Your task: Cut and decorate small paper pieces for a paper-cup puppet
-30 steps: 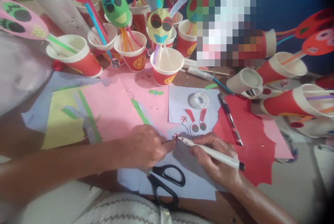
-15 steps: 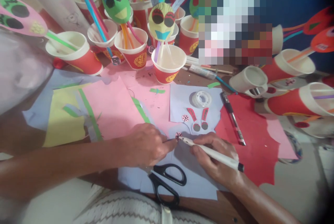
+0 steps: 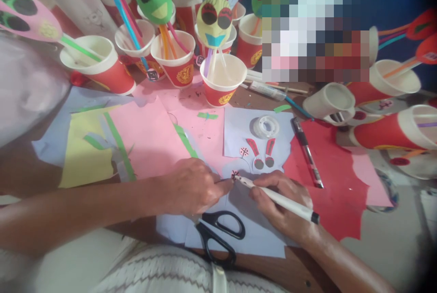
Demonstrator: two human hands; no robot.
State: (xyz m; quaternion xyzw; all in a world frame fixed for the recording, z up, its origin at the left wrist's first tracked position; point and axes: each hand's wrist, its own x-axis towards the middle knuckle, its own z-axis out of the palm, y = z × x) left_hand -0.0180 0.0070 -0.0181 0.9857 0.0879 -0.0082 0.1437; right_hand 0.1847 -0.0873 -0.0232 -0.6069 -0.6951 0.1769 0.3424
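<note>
My right hand [image 3: 280,199] is closed round a white marker pen [image 3: 290,205] with a black end. The pen's tip touches a small paper disc [image 3: 235,174] bearing dark strokes. From the other side, my left hand [image 3: 196,184] pins that disc's edge with an outstretched finger; its remaining fingers are curled under. Just beyond lies a similar disc [image 3: 244,152] with a red-and-black pattern. Cut paper pieces, red strips [image 3: 253,146] and dark circles [image 3: 258,164], lie on blue paper [image 3: 235,124]. Black-handled scissors [image 3: 218,234] rest below my left hand, blades partly hidden.
A tape roll [image 3: 266,127] and a black pen [image 3: 307,152] lie ahead. Pink paper [image 3: 146,143], yellow paper [image 3: 82,147] and red paper [image 3: 337,179] cover the table. Several red-and-white paper cups [image 3: 223,86] with paper-faced spoons stand at the back; others lean at the right.
The view has shifted slightly, so the scene sits a little further right and higher. Both hands keep nearly the same pose, with the marker's tip still at the disc.
</note>
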